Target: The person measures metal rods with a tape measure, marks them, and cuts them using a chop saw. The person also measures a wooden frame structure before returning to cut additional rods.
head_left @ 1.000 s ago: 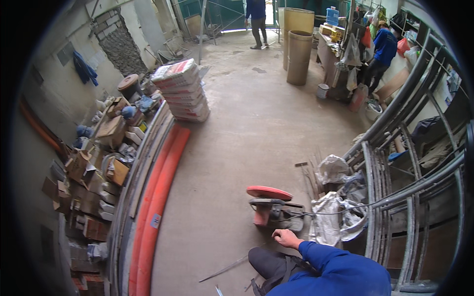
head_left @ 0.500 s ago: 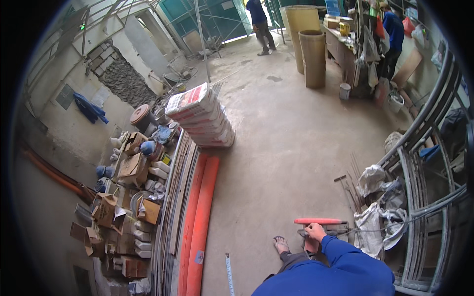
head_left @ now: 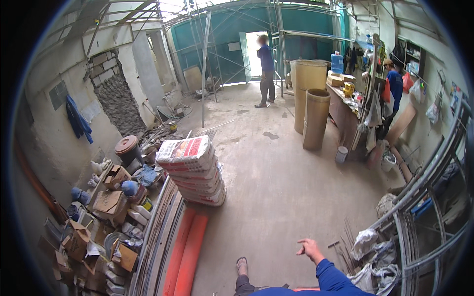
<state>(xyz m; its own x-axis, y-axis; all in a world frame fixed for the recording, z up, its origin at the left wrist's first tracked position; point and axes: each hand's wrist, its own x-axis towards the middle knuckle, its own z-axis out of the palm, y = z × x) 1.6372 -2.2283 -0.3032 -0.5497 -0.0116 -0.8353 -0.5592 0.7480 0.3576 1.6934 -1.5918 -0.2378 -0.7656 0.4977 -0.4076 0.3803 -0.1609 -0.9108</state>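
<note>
My right hand (head_left: 310,249) reaches out over the concrete floor from a blue sleeve (head_left: 335,277). Its fingers are partly stretched and apart, with no held object that I can make out. Behind it, at the lower edge, a strip of a red bar (head_left: 307,288) shows beside my body; most of it is cut off. Nearest on the right are thin metal rods (head_left: 345,251) and crumpled white sacks (head_left: 364,242) on the floor. My left hand is outside the picture.
Stacked cement bags (head_left: 192,170) stand left of centre, behind orange pipes (head_left: 190,251). Cardboard boxes (head_left: 109,206) and jugs crowd the left. Metal frames (head_left: 402,232) lean at right. Tall brown cylinders (head_left: 316,121) stand near a workbench. One person (head_left: 266,69) stands by the doorway, another (head_left: 392,93) at the bench.
My right hand has left the red-barred metal tool and stretched forward, its fingers spreading. The view has tilted up, showing more of the far wall; the tape measure strip has gone from sight.
</note>
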